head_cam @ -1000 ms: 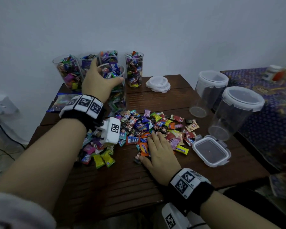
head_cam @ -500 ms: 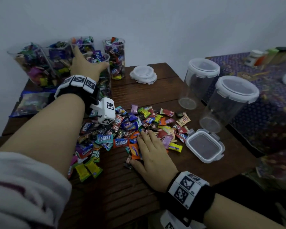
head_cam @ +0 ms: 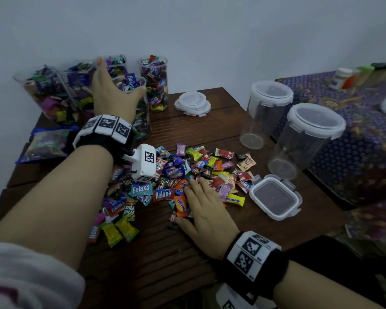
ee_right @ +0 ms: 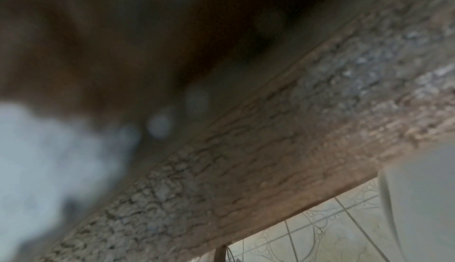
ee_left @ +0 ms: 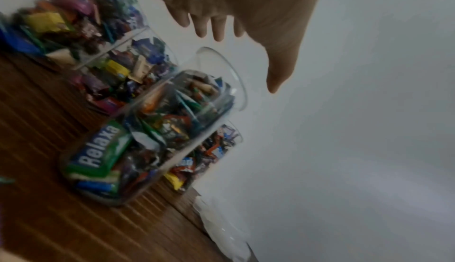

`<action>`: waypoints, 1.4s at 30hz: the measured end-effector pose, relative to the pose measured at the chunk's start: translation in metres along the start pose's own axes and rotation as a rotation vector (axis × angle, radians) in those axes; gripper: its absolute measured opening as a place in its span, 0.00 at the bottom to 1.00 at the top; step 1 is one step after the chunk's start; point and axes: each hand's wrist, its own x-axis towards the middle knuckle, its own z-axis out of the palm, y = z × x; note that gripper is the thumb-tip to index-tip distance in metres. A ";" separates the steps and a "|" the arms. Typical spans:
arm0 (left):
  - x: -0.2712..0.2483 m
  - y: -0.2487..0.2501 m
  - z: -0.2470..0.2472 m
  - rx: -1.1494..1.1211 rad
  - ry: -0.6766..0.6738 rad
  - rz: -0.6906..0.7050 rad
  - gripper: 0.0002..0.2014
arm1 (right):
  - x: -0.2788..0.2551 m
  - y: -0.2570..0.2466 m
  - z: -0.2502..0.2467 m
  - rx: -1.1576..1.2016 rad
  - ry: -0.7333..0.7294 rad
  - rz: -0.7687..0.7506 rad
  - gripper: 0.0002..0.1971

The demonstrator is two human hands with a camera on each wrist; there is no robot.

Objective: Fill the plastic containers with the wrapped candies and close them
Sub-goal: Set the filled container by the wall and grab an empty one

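Your left hand (head_cam: 112, 94) is up at the back of the counter (head_cam: 165, 253), hovering over the open rim of the nearest filled container (ee_left: 157, 130). The fingers (ee_left: 219, 27) are spread and released, gripping nothing (the left wrist view shows clear air between them and the rim). Four more filled containers (head_cam: 153, 83) stand behind and beside it against the wall.

Your right hand (head_cam: 206, 210) lies flat on the near edge of the loose wrapped candies (head_cam: 187, 175), fingers straight and pressing on the wrappers, not grasping any.

Over on the right, two empty containers (head_cam: 305, 139) stand with their lids on, a square lid (head_cam: 274, 197) lies just beside the candy pile, and a stack of round lids (head_cam: 192, 103) sits further back. The right wrist view is too blurry to use.
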 end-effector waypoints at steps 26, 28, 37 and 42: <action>-0.090 0.138 0.138 -0.259 -0.731 0.062 0.54 | -0.054 0.090 -0.036 -0.136 0.219 0.327 0.36; -0.091 0.140 0.147 -0.295 -0.751 0.027 0.57 | -0.056 0.092 -0.033 -0.134 0.194 0.333 0.36; -0.097 0.145 0.177 -0.413 -0.775 0.025 0.58 | -0.058 0.096 -0.030 -0.100 0.091 0.301 0.35; -0.105 0.155 0.167 -0.370 -0.718 0.012 0.51 | -0.058 0.094 -0.033 -0.100 0.089 0.316 0.34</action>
